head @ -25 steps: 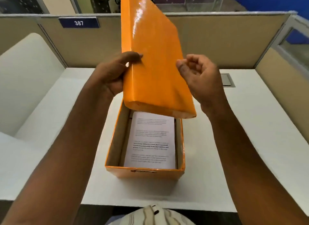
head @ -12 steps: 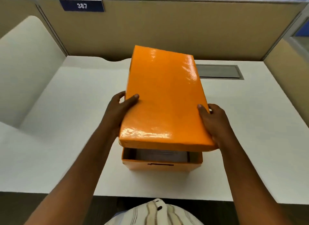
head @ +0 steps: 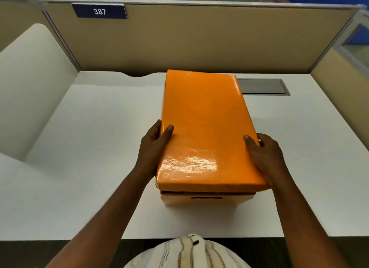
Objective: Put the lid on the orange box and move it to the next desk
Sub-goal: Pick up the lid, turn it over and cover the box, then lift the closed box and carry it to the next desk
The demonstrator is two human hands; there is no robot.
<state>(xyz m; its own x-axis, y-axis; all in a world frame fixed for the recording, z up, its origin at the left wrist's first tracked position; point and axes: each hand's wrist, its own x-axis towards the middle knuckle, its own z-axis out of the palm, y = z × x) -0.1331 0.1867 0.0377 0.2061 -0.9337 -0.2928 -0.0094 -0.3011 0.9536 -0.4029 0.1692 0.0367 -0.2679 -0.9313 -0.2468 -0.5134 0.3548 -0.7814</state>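
Observation:
A glossy orange lid (head: 203,126) lies nearly flat over the orange box (head: 207,200), which stands on the white desk (head: 95,148). Only the box's near wall shows below the lid, with a thin dark gap between them at the front. My left hand (head: 153,148) grips the lid's left edge, thumb on top. My right hand (head: 263,156) grips the right edge, thumb on top as well. The box's contents are hidden.
A grey cable hatch (head: 263,86) is set in the desk behind the box on the right. Beige partitions (head: 199,40) close the back and right side, with a blue sign reading 387 (head: 99,11). A white curved divider (head: 30,84) stands on the left.
The lid was held upright above the open box with papers showing. It came down flat over the box, and the front gap has narrowed to a thin slit.

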